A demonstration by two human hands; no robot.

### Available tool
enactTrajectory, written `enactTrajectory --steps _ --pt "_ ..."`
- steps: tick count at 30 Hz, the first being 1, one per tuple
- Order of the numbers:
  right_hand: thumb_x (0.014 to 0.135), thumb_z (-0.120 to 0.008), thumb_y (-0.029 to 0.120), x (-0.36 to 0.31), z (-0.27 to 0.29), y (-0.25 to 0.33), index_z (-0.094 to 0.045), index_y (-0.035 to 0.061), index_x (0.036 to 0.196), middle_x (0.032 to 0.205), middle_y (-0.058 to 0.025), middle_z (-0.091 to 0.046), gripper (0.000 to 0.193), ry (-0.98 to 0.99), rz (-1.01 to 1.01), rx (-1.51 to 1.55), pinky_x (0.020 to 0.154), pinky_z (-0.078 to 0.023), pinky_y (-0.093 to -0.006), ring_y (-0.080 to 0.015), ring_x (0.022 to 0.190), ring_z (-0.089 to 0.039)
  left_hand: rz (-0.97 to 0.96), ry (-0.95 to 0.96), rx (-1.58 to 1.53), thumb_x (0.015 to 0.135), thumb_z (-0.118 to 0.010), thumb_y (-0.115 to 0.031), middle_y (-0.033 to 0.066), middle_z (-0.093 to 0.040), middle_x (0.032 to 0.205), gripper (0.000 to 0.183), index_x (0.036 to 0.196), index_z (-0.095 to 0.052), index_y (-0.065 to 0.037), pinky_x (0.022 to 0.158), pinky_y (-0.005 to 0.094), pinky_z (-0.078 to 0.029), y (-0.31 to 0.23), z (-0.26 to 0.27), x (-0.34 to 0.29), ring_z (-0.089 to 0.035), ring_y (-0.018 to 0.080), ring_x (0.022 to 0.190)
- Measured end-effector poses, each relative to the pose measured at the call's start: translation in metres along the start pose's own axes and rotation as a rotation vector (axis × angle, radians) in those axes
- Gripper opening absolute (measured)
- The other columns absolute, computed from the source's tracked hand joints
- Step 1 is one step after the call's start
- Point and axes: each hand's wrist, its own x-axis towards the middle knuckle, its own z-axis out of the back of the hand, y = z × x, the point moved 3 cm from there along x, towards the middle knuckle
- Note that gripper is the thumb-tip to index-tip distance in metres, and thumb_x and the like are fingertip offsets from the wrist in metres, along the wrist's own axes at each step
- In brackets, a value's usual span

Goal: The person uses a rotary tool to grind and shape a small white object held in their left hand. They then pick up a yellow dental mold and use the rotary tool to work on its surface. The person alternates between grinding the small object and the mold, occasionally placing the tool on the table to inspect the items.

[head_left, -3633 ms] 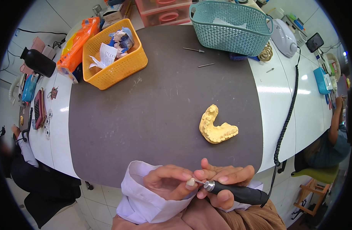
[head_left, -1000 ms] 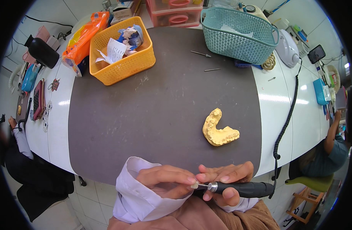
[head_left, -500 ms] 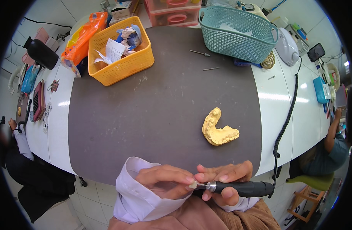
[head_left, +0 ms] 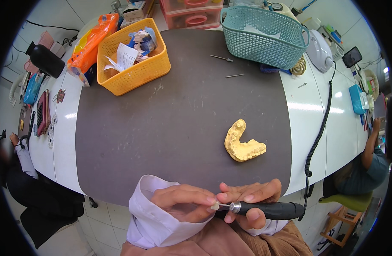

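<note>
Between thumb and fingertips, my left hand [head_left: 185, 199] pinches a small off-white dental crown [head_left: 215, 206]. My right hand [head_left: 252, 197] is wrapped round a black dental handpiece [head_left: 270, 210] with a silver collar. The thin bur [head_left: 224, 205] at its tip points left and meets the crown, or nearly so; the exact contact is too small to tell. Both hands are close together at the table's near edge, fingertips almost touching. Beyond them, on the grey-brown mat [head_left: 162, 128], lies a yellow plaster dental model [head_left: 243, 145] shaped like a horseshoe with teeth.
An orange basket [head_left: 134, 74] with a paper slip and dental casts stands far left, a teal basket [head_left: 264, 42] far right. Two loose burs [head_left: 235, 76] lie near it. The handpiece's coiled cord [head_left: 320, 132] runs along the right side. A person [head_left: 358, 166] sits at right, another at left.
</note>
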Motion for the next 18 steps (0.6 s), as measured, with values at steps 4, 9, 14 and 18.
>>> enactTrajectory --steps 4,9,14,18 --pt "0.086 -0.06 0.006 0.0001 0.0026 -0.0013 -0.044 0.005 0.108 0.071 -0.0193 -0.065 0.027 0.064 0.039 -0.021 0.099 -0.035 -0.0525 -0.0407 0.104 -0.057 0.0 0.003 -0.018 0.075 -0.068 0.007 0.0122 -0.067 0.089 0.023 0.096 -0.062 -0.003 0.069 0.0287 -0.055 0.0005 -0.0002 0.0007 -0.067 0.0198 0.079" --pt "0.086 -0.061 0.007 -0.0017 -0.0003 -0.0007 -0.045 0.0058 0.109 0.073 -0.0191 -0.065 0.028 0.0 0.025 -0.015 0.099 -0.035 -0.0527 -0.0406 0.105 -0.057 -0.015 0.001 0.014 0.075 -0.069 0.007 0.0124 -0.067 0.089 0.024 0.096 -0.062 -0.003 0.068 0.0288 -0.056 -0.0005 0.0003 -0.001 -0.067 0.02 0.08" --pt "0.086 -0.06 0.008 0.0 0.0011 -0.0004 -0.046 0.0058 0.109 0.073 -0.0199 -0.065 0.027 0.046 0.03 -0.025 0.099 -0.035 -0.0523 -0.0407 0.104 -0.057 -0.002 -0.005 -0.013 0.075 -0.069 0.007 0.0123 -0.066 0.089 0.024 0.096 -0.062 -0.003 0.069 0.0286 -0.056 0.0012 0.0003 -0.0009 -0.067 0.0199 0.08" --pt "0.085 -0.061 0.008 -0.0019 0.0011 -0.0006 -0.047 0.0059 0.109 0.074 -0.02 -0.065 0.028 -0.007 0.016 0.0 0.1 -0.034 -0.0524 -0.0405 0.106 -0.056 -0.014 -0.01 0.008 0.075 -0.068 0.007 0.0122 -0.066 0.089 0.024 0.096 -0.062 -0.003 0.069 0.0288 -0.056 0.0016 -0.001 -0.0006 -0.067 0.0199 0.079"
